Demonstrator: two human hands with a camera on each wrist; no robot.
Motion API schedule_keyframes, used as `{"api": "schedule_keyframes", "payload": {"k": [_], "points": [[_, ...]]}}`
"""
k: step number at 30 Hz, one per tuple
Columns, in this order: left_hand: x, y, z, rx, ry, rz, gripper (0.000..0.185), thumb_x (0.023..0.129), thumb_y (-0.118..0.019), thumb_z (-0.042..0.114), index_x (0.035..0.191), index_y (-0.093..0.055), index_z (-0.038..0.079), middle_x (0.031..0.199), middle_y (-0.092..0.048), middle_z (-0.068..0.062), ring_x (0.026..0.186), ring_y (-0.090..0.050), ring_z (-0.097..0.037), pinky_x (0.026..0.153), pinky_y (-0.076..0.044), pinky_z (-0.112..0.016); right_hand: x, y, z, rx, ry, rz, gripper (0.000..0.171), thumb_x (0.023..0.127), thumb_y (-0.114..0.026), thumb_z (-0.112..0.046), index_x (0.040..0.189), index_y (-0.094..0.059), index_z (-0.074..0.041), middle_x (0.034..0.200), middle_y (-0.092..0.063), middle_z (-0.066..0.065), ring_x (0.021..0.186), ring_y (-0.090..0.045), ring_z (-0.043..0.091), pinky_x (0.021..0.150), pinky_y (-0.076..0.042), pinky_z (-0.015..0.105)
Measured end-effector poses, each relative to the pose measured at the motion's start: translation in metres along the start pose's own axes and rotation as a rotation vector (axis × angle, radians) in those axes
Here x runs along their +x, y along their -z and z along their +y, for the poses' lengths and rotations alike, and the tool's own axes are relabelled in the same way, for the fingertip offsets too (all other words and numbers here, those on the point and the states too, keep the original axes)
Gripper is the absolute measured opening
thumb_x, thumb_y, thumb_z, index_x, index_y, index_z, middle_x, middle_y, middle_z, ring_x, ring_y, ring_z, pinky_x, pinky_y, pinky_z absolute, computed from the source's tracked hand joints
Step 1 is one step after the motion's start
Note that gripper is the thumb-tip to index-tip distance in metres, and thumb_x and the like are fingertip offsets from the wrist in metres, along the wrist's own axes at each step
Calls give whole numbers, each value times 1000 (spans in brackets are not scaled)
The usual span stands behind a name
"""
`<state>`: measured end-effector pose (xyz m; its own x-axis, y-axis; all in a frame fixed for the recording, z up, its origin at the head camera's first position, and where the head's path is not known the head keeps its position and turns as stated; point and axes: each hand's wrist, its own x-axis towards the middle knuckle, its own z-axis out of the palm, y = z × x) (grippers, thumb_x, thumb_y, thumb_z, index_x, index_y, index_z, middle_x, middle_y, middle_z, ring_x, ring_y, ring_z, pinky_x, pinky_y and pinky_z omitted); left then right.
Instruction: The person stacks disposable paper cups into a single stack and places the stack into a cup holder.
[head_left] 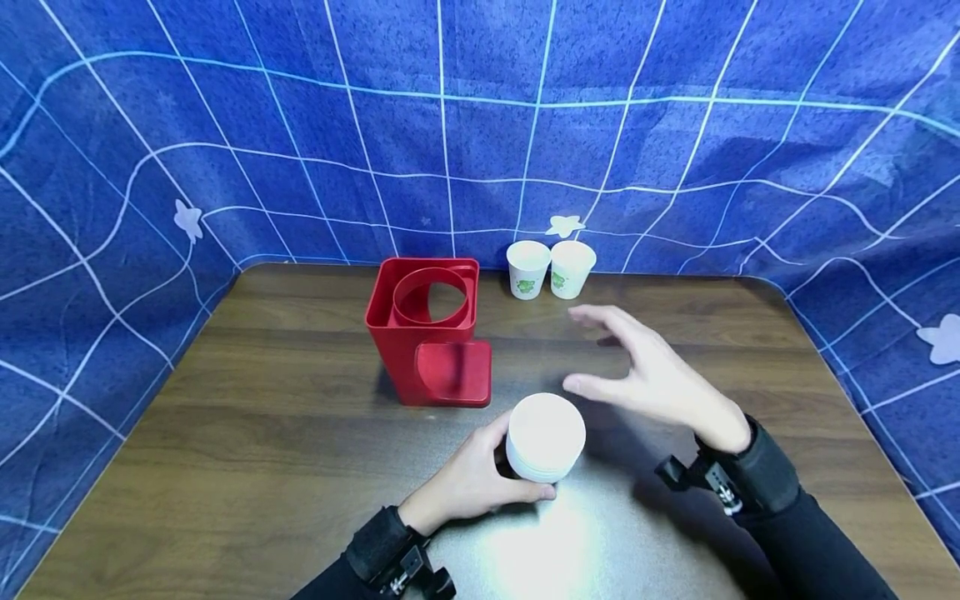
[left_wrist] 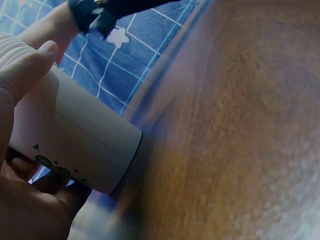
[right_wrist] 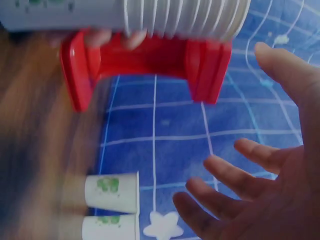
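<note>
My left hand (head_left: 480, 479) grips a nested stack of white paper cups (head_left: 546, 437) from the left side, thumb and fingers round it. In the left wrist view, the outer cup (left_wrist: 85, 127) has a green print low on its side, and its lower end is close to the wood. Several stacked rims show above it in the right wrist view. To the right of the stack, my right hand (head_left: 652, 371) is held in the air, holding nothing, with fingers and thumb spread apart. Behind the left hand stands a red holder (head_left: 401, 358) with a round ring in its top.
Two white paper cups (head_left: 528, 271) with green prints stand side by side at the table's back edge, right of the red holder. The wooden table (head_left: 247, 400) is bordered at the back and sides by a blue gridded cloth (head_left: 480, 133) with star shapes.
</note>
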<state>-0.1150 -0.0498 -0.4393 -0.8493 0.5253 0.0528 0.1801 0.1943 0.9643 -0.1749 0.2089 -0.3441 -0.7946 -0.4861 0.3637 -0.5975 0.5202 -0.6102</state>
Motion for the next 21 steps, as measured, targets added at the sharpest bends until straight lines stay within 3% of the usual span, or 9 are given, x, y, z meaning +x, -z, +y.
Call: {"api": "schedule_keyframes", "payload": {"k": [4, 11, 21], "points": [[0, 0, -1, -5, 0, -2, 83, 75, -94, 29, 144, -49, 37, 130, -66, 14, 119, -63, -7, 108, -46, -32, 16, 1, 16, -66, -88, 61, 79, 85, -85, -32, 151, -46, -12, 151, -52, 7, 131, -54, 25, 106, -47, 49], [-1, 0, -1, 1, -5, 3, 82, 75, -94, 29, 144, -50, 35, 130, -66, 14, 118, -64, -7, 108, -47, -32, 44, 0, 50, -150, -252, 105, 98, 86, -80, -47, 160, -30, -7, 160, -37, 21, 149, -36, 38, 118, -33, 59], [-2, 0, 1, -10, 6, -1, 81, 75, -93, 28, 143, -50, 38, 131, -66, 15, 119, -63, -7, 109, -46, -32, 77, -1, 100, -83, -448, 147, 106, 87, -75, -54, 161, -21, -1, 159, -35, 28, 149, -32, 43, 120, -30, 58]]}}
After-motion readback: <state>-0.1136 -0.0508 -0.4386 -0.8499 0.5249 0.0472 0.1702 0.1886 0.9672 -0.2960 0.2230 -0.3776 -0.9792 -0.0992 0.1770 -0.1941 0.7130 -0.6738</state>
